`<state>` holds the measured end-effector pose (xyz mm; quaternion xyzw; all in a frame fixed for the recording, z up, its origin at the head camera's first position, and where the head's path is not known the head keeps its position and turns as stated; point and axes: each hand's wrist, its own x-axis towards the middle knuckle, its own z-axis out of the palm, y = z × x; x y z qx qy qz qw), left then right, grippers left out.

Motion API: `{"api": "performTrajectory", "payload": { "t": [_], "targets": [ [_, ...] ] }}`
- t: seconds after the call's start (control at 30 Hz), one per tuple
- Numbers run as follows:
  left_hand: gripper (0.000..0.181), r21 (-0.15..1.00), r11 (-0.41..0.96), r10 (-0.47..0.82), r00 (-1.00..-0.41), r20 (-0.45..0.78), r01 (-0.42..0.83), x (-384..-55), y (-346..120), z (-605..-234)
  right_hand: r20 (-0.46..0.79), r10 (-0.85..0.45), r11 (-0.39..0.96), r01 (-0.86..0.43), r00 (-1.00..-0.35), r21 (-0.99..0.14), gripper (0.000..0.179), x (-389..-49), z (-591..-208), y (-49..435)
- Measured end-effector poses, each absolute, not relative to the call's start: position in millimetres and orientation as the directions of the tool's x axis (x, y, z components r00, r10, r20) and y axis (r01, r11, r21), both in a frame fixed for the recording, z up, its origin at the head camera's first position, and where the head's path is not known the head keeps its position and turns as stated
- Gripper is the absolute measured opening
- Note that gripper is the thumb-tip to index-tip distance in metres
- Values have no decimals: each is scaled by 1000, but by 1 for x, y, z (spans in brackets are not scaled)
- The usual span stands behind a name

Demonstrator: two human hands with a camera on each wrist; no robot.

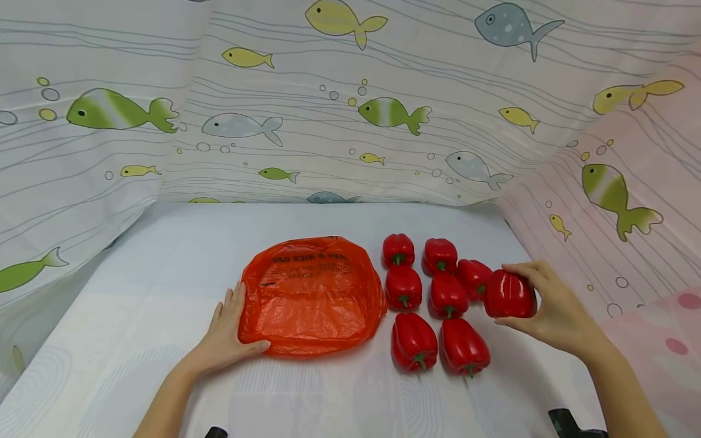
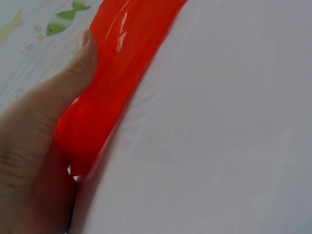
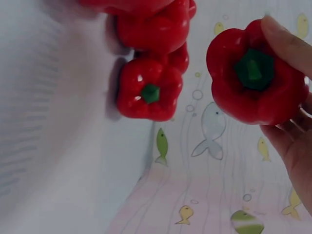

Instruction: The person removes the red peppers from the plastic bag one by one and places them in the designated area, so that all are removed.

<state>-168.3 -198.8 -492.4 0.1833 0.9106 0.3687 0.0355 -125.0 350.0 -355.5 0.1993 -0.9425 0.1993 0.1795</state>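
Observation:
In the head view, an orange-red plastic bag (image 1: 312,304) with dark print stands with its mouth spread wide. My left hand (image 1: 227,334) lies against the bag's left side, fingers fairly straight and thumb along its near edge. The left wrist view has the thumb (image 2: 80,68) touching the bag's outside (image 2: 112,92). To the right, my right hand (image 1: 558,313) grips a shiny red bell pepper (image 1: 509,295) between thumb and fingers. Its green stem end (image 3: 254,70) faces the right wrist camera. The held pepper overlaps a neighbouring bell pepper (image 1: 472,277) in the head view.
Several other red bell peppers lie right of the bag in rough rows, among them a near one (image 1: 414,344) and a far one (image 1: 398,249). They stand on a white patterned cloth (image 1: 306,401). Fish-print curtains (image 1: 328,146) close off the back and sides.

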Motion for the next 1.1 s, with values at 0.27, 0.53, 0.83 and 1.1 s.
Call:
{"api": "performTrajectory", "payload": {
  "t": [0.27, 0.53, 0.83, 1.1],
  "targets": [
    [122, 682, 662, 360, -930, 74, 311, -168, -199, -493, 337, -304, 827, -422, -891, -372, 91, -125, -379, 365],
    [123, 681, 661, 361, -929, 77, 314, -169, -198, -494, 235, -325, 818, -397, -916, -416, 86, -124, -399, 373],
    [122, 683, 662, 359, -930, 74, 310, -169, -199, -493, 146, -308, 806, -339, -940, -484, 83, -128, -423, 380],
    [122, 680, 667, 357, -932, 67, 304, -169, -199, -493, 121, -323, 744, -331, -939, -580, 81, -131, -427, 380]
  ]
}}
